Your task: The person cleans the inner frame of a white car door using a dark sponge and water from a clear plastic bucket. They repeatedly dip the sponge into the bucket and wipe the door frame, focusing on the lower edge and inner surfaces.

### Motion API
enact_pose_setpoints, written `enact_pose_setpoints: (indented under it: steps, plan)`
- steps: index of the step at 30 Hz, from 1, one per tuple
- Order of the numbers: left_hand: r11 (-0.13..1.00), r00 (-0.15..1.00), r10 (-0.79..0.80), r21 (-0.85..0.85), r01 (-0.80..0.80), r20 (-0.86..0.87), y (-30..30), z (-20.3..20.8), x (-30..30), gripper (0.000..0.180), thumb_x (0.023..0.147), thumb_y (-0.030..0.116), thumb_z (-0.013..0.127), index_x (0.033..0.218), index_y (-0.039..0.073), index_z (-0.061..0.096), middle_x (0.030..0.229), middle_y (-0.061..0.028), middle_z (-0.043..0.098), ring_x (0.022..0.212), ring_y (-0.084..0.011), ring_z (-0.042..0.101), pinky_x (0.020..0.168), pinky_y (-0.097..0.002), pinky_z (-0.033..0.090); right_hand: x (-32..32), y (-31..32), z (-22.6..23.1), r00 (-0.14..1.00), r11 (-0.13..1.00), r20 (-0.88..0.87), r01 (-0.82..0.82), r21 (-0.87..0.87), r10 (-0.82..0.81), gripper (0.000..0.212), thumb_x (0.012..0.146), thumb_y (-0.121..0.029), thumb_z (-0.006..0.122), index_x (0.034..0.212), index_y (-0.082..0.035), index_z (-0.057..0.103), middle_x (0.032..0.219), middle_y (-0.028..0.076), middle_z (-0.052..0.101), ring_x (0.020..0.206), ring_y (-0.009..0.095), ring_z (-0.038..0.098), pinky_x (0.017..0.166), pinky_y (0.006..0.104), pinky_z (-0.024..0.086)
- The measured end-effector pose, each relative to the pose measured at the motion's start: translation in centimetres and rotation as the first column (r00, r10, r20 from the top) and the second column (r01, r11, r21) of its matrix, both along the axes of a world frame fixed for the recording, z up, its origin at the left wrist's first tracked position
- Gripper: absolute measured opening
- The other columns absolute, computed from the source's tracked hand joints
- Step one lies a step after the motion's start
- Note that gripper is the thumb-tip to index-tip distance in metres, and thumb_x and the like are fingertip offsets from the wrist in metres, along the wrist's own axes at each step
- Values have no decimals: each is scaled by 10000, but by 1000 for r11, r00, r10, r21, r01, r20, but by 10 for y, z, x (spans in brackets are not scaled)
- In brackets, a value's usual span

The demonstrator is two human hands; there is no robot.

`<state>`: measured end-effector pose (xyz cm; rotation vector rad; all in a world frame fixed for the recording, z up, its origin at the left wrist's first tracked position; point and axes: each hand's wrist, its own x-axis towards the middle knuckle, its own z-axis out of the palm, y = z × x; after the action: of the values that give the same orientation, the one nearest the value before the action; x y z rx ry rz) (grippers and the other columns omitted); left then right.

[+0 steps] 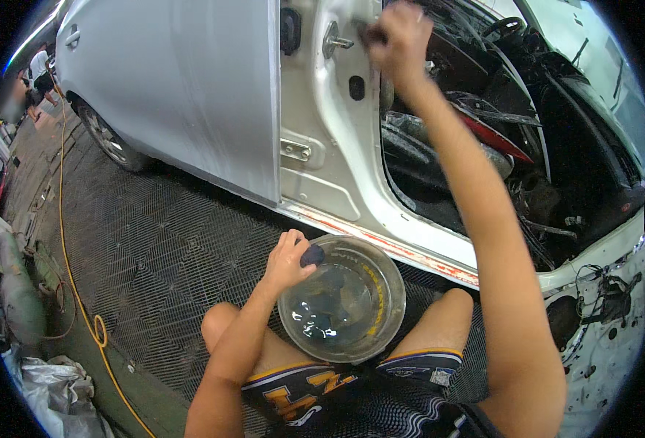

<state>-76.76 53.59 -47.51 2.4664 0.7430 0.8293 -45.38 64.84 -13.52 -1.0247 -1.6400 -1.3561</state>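
My left hand (287, 264) is closed round a small dark grey pad (311, 255) at the rim of a see-through round basin (397, 292). Murky water (330, 310) in the basin reflects the light. The basin stands between my knees. Raised high, my right hand (408, 45) is at the white door pillar (330, 102) of a car, fingers curled and somewhat blurred. Something dark (371, 33) shows at its fingertips, too smeared to name. A metal door striker (335, 41) sticks out of the pillar just left of that hand.
A grey rear door (191, 95) stands left of the pillar. The sill (381, 237) has worn reddish patches. Through the front opening, loose parts fill the dark car interior (476, 139). A yellow hose (70, 255) runs along the ribbed floor mat (154, 233). People (37, 84) are far left.
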Motion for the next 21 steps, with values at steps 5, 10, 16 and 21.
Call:
enact_pose_setpoints:
  steps: [5,10,16,21]
  plan:
    - [999,1000,3,33,-4,26,3,-3,-5,447,625,161,854,1005,38,653,1134,-120,540,1071,-333,573,844,-448,563,-25,-12,-42,992,996,-122,21,-90,-32,227,632,-162,826,793,-133,668,1005,48,613,1121,315,555,897,475,356]
    - [1000,1000,4,1,-4,-18,2,0,-1,447,624,154,852,1011,38,658,1143,-121,545,1072,-331,571,863,-447,557,-56,6,-68,866,992,-486,127,-7,-115,233,586,-148,789,795,-137,685,999,61,607,1127,343,543,919,475,342]
    - [1000,1000,8,18,-8,-8,5,1,-2,436,635,149,849,1006,32,654,1149,-116,546,1075,-333,576,879,-450,550,-61,-18,-76,948,994,-303,85,-65,-101,214,612,-96,774,795,-79,664,984,104,606,1038,327,590,892,468,409]
    - [1000,1000,4,-2,-4,2,2,-2,-1,419,643,144,840,999,29,650,1147,-116,548,1083,-335,577,885,-450,549,-80,-48,-83,740,988,-664,-154,-3,113,196,788,-92,775,944,-24,676,968,140,661,906,348,661,794,429,530]
